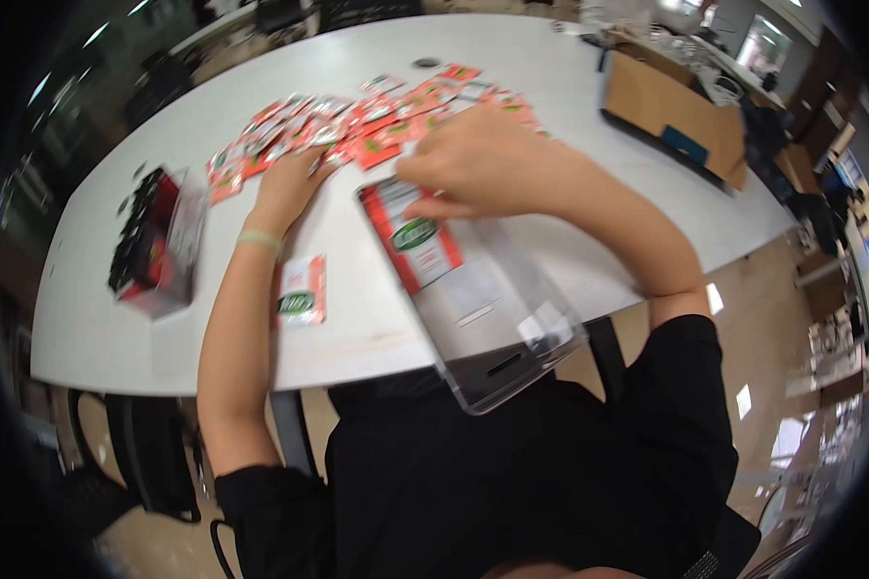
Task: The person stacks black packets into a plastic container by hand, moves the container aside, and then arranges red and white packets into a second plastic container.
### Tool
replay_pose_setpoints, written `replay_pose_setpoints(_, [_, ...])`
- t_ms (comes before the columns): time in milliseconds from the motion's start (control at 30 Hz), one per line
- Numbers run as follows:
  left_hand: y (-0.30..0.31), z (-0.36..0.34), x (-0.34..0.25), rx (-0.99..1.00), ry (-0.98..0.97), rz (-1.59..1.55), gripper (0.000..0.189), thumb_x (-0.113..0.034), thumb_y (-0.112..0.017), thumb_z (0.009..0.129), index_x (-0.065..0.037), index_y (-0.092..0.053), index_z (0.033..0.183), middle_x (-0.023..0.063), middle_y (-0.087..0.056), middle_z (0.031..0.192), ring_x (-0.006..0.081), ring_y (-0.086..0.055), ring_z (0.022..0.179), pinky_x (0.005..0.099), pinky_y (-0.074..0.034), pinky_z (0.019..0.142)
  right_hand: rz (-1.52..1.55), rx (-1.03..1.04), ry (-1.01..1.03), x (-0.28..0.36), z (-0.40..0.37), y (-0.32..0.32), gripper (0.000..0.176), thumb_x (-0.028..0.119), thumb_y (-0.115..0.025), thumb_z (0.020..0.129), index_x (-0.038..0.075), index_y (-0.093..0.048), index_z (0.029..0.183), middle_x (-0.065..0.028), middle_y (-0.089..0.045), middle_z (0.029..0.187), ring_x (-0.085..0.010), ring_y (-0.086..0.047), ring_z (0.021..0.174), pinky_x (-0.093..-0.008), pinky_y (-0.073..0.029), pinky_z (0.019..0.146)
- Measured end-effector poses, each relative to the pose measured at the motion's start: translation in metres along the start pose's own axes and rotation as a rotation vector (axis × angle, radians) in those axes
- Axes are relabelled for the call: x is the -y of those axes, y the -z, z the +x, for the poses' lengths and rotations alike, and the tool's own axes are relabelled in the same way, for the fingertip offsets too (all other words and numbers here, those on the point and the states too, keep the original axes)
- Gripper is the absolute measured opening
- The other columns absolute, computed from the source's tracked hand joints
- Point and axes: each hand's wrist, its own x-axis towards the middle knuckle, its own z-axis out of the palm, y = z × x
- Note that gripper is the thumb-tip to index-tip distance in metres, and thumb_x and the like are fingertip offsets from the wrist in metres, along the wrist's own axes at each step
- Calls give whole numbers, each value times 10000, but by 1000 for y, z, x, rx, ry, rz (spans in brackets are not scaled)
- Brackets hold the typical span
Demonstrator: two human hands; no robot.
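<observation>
My left hand (288, 191) reaches to the near edge of a heap of red and white sachets (377, 121), its fingers stretched out and slightly blurred. A clear plastic box (512, 372) lies tilted over the table's front edge, close to my body. Inside its far end is a red and white sachet (417, 241) with a green oval label. My right hand (478, 164) is over that end, fingers curled and thumb against this sachet; its fingertips are partly hidden. A single sachet (301, 289) lies flat beside my left forearm.
At the left of the white table (357, 347) stands a clear container (159, 246) with black and red packets. An open cardboard box (671, 111) sits at the far right. A round dark grommet (425, 64) is set in the tabletop behind the heap. Chairs stand below the front edge.
</observation>
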Motion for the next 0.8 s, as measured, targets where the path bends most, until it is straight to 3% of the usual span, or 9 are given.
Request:
replay_pose_setpoints(100, [0, 2, -7, 28, 24, 29, 359, -323, -552, 867, -23, -593, 1059, 174, -639, 853, 331, -597, 831, 428, -457, 736, 106, -10, -4, 5, 2, 10, 236, 288, -667, 744, 93, -539, 777, -51, -545, 619, -231, -566, 553, -349, -435, 502])
replay_pose_setpoints(233, [-5, 3, -7, 14, 38, -28, 334, -293, -537, 878, -7, -588, 1043, 179, -638, 860, 335, -599, 831, 428, -458, 738, 191, -350, 210, 38, -1, 60, 249, 194, -670, 732, 162, -620, 974, -10, -487, 619, -126, -501, 502, -263, -364, 387])
replay_pose_setpoints(300, [-2, 0, -14, -5, 48, -23, 335, -291, -534, 880, -6, -587, 1049, 179, -639, 861, 335, -599, 830, 426, -459, 739, 358, -378, 204, 70, -13, 89, 166, 174, -641, 689, 86, -574, 813, -44, -539, 620, -193, -547, 516, -323, -410, 409])
replay_pose_setpoints(333, [0, 0, -15, -16, 57, -12, 336, -288, -531, 882, -5, -586, 1055, 179, -639, 861, 335, -600, 830, 424, -459, 741, 360, -697, 314, 86, -8, 84, 167, 65, -653, 690, 120, -687, 844, -37, -497, 658, -92, -439, 483, -211, -337, 380])
replay_pose_setpoints(367, [-2, -1, -14, -58, 36, -26, 332, -287, -532, 882, -5, -588, 1047, 181, -640, 863, 333, -601, 826, 424, -462, 734, 568, -566, 278, 91, -19, 91, 116, 30, -639, 683, 40, -687, 787, -37, -513, 649, -104, -438, 472, -201, -345, 392])
replay_pose_setpoints(400, [-2, -1, -14, -57, 44, -26, 332, -287, -532, 882, -5, -588, 1047, 181, -640, 863, 333, -601, 826, 424, -462, 734, 422, -330, 223, 99, -27, 124, 89, -14, -609, 704, -7, -673, 765, -16, -501, 605, -82, -451, 473, -185, -349, 401])
replay_pose_setpoints(433, [-2, 0, -14, -52, 53, -39, 332, -288, -534, 881, -6, -590, 1046, 182, -640, 865, 332, -602, 831, 423, -463, 733, 523, -375, 269, 106, -30, 126, 112, -11, -606, 708, -3, -673, 798, -27, -524, 635, -78, -447, 469, -182, -342, 396])
replay_pose_setpoints(667, [-8, -2, -9, -82, 50, -37, 329, -293, -516, 880, -24, -580, 1059, 168, -628, 955, 315, -597, 889, 411, -473, 758, 811, -993, 374, 129, -13, 90, 304, 6, -589, 742, 24, -672, 1034, -104, -683, 846, -48, -421, 442, -162, -290, 365])
replay_pose_setpoints(800, [-3, -4, -12, -62, 33, -32, 297, -284, -518, 878, -37, -569, 1035, 147, -623, 935, 313, -596, 868, 408, -474, 745, 1056, -660, 449, 112, -14, 106, 224, 6, -604, 747, 18, -697, 951, -90, -677, 822, -49, -389, 425, -160, -260, 364])
